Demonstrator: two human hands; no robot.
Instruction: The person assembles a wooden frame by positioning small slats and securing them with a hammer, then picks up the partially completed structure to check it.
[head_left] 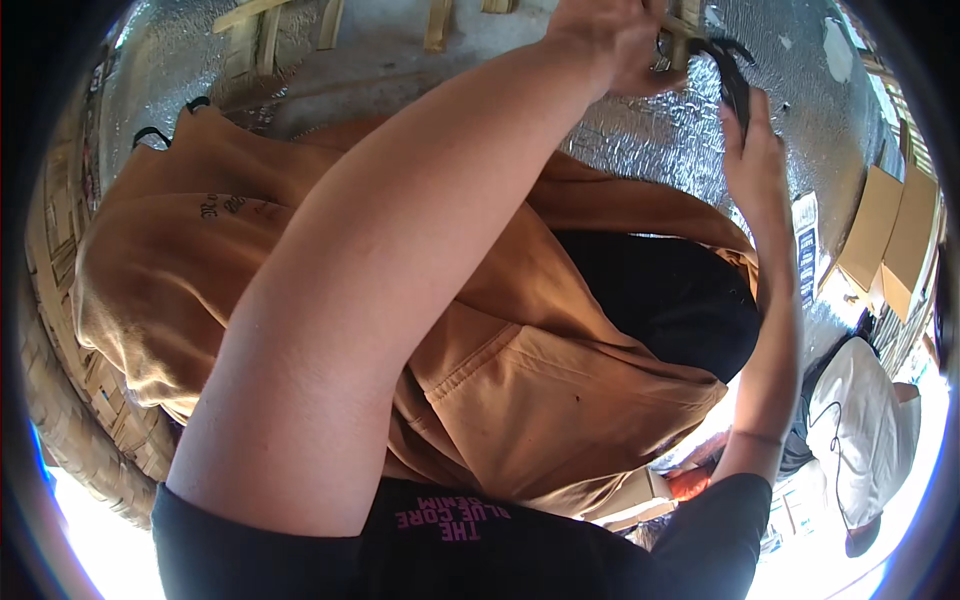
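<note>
A brown garment (560,400) of soft, creased cloth fills the middle, its seams stitched in raised lines; the bare left arm crosses it from 7 o'clock up to 1 o'clock, hiding much of it. Behind, from 12 to 2 o'clock, spreads a silver foil sheet (640,145), crinkled and shiny. A rounded black patch of cloth (665,300) sits just inward of 3 o'clock, and at 4 o'clock another person in a white shirt (850,415) is partly cut off by glare. A folded cardboard box (862,240) stands near 3 o'clock; woven strips (90,420) curve past 8 o'clock. Flat wooden strips (438,25) hang at 12 o'clock. Between 1 and 2 o'clock is a black tool (736,90), slim-handled with a curved, hooked head. The right hand (752,155) is wrapped around its handle; the left hand (620,50) is beside a wooden piece (679,50), its grip unclear.
</note>
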